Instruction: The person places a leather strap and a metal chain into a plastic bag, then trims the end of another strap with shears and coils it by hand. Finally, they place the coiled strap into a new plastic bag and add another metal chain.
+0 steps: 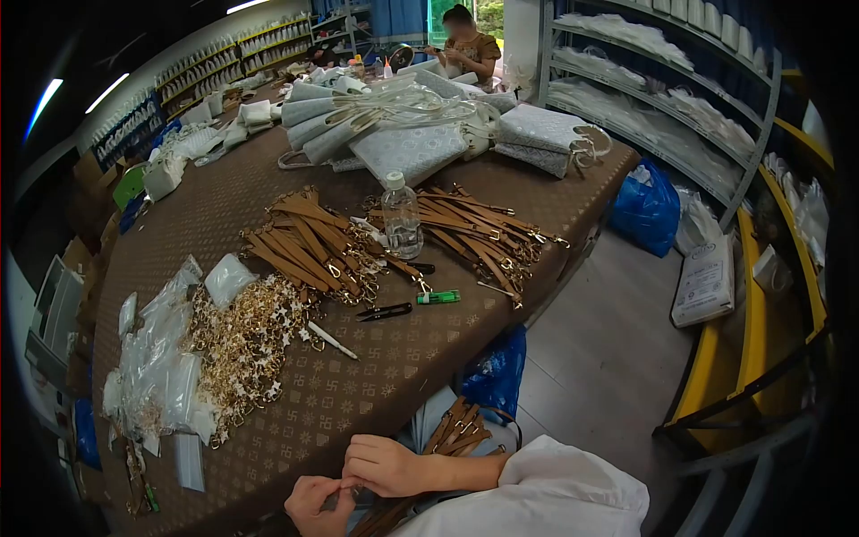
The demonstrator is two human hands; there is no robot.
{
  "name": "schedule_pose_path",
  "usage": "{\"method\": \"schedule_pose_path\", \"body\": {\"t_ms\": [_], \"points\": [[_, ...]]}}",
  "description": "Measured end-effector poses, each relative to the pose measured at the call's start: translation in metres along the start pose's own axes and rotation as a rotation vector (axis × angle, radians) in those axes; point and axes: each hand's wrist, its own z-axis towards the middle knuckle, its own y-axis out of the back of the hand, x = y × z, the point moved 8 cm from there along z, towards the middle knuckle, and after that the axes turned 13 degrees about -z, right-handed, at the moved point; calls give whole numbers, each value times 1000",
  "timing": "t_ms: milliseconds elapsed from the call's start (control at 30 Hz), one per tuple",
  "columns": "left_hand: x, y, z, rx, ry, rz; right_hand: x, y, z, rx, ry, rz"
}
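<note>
My left hand (320,507) and my right hand (385,464) meet in front of me at the table's near edge. Both are closed, with thumbs and fingertips pinched close together. Whatever sits between the fingertips is too small or hidden to make out. Brown straps (458,430) with metal clasps lie on my lap beside my right forearm, and more brown straps (385,519) show beneath my hands. On the table, a pile of gold-coloured metal clasps and chains (246,345) lies beyond my hands, next to transparent plastic bags (161,376).
Two heaps of brown straps (309,242) (479,228) flank a plastic bottle (402,224). Black thread snips (385,312), a green lighter (438,297) and a white pen (333,341) lie nearer. Pale bags (412,152) are stacked behind. A person (470,49) sits across the table (358,394).
</note>
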Motion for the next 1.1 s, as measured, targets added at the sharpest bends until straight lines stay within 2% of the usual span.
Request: {"method": "schedule_pose_path", "body": {"t_ms": [200, 600, 700, 800, 867, 900, 1000, 1100], "points": [[1, -2, 9, 115, -30, 63, -12, 15, -4, -76, -119, 29], [0, -4, 2, 329, -55, 165, -11, 3, -14, -18, -194, 142], [-1, -2, -2, 382, -59, 192, -12, -3, -18, 50, -198, 135], [-2, 1, -3, 425, -72, 230, -11, -8, -8, 166, -142, 135], [-1, 0, -8, 455, -67, 242, 9, -12, 2, 256, 7, 88], [-1, -1, -10, 471, -66, 246, 18, -34, -11, 379, 102, 132], [-4, 2, -11, 515, -75, 285, 17, -65, -32, 493, 121, 78], [-5, 5, -8, 569, -83, 330, 22, -60, -30, 409, 166, 33]]}}
